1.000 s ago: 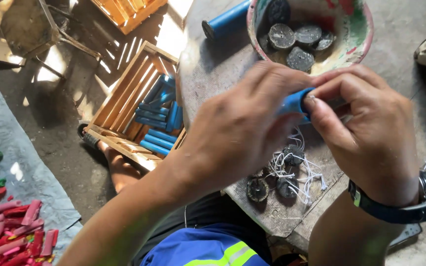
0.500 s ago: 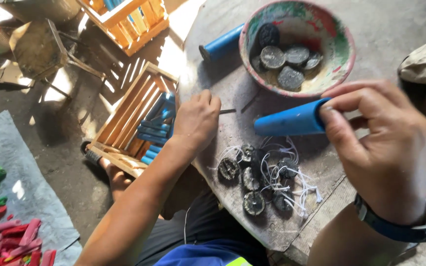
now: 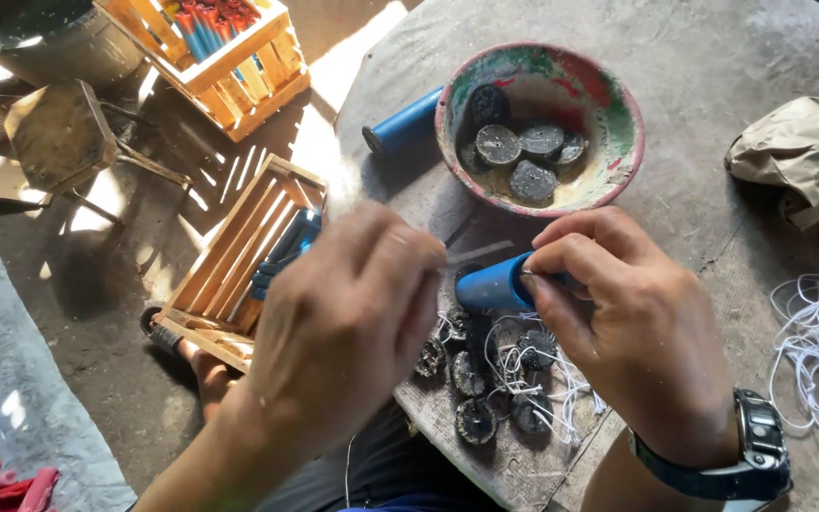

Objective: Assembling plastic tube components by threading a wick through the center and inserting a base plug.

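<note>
My right hand (image 3: 637, 322) grips one blue tube (image 3: 497, 284); my left hand (image 3: 353, 322) pinches a thin stick (image 3: 478, 252) at its mouth. Finished tubes fill the crate (image 3: 239, 261) at 9 o'clock; corded discs (image 3: 485, 379) remain.

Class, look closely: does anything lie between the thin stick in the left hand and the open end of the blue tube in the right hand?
Nothing visible does. The left hand holds the thin stick just above the blue tube, which the right hand grips.

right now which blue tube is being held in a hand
The blue tube in the right hand, just below the bowl. The other table tube lies loose left of the bowl; the rest sit in the crates.
</note>
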